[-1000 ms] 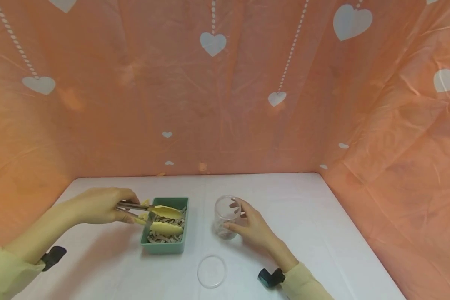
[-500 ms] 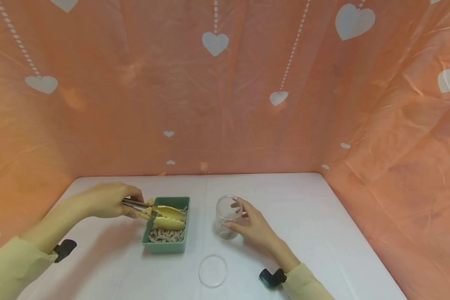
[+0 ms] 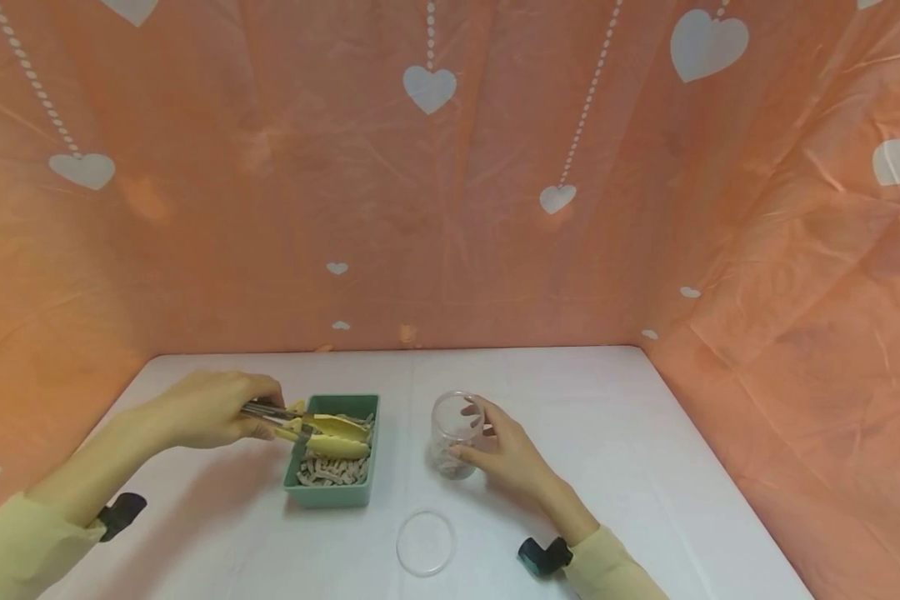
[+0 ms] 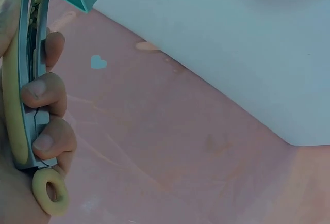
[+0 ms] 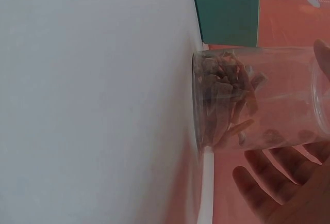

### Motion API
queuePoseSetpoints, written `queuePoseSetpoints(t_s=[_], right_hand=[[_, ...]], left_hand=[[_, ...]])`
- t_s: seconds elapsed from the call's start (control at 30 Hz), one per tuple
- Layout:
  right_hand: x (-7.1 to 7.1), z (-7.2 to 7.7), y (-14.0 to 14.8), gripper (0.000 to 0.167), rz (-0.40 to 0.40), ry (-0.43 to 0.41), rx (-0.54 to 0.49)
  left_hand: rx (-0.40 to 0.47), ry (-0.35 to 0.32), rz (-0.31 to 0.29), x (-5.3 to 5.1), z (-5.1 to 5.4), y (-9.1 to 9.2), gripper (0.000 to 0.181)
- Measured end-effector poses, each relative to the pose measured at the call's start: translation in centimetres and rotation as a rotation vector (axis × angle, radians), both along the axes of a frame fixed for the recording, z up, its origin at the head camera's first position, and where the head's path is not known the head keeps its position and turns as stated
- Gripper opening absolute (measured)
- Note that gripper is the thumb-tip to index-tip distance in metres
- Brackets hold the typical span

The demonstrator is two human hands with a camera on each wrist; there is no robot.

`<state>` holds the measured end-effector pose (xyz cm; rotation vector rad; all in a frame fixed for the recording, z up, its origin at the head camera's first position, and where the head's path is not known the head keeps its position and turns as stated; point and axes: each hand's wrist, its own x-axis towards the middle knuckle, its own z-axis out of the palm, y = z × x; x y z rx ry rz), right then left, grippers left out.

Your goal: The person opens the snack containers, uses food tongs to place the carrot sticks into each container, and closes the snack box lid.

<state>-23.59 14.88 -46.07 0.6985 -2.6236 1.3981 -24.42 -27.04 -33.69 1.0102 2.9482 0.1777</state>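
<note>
My left hand (image 3: 221, 408) grips a pair of tongs (image 4: 32, 79) with yellow heads and metal arms. In the head view, the tongs' heads lie over the heap of thin grey-brown strips (image 3: 335, 471) inside a green rectangular box (image 3: 330, 497); whether anything is pinched between them I cannot tell. To the right of the box, an upright clear jar (image 3: 446, 433) stands on the table, uncapped. My right hand (image 3: 513, 454) holds it from the right side, thumb in front and fingers behind. Similar brown pieces (image 5: 224, 92) fill its lower part.
A clear round lid (image 3: 426, 543) lies flat on the white table (image 3: 570, 417), in front of the jar. Orange cloth (image 3: 487, 250) printed with white hearts hangs behind and along both sides.
The tongs' yellow heads have drawn closer together over the strips. My left hand has shifted slightly right, rising and then lowering a little. The right hand and jar stay put.
</note>
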Motion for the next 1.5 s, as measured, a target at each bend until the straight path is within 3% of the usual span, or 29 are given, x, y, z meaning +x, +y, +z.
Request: queuePoseSetpoints(t_s=[0.33,1.1,1.5], right_hand=[[0.0,-0.1,0.0,0.077,-0.001,-0.002,-0.005],[0.0,-0.1,0.0,0.078,-0.003,-0.013,-0.005],[0.1,0.2,-0.1,0.077,-0.001,-0.011,-0.008]], left_hand=[[0.02,0.053,0.008,0.5,-0.3,-0.4,0.021],[0.054,0.056,0.113,1.7,0.3,-1.7,0.027],[0.109,0.135,0.101,2.2,0.9,-2.7,0.028]])
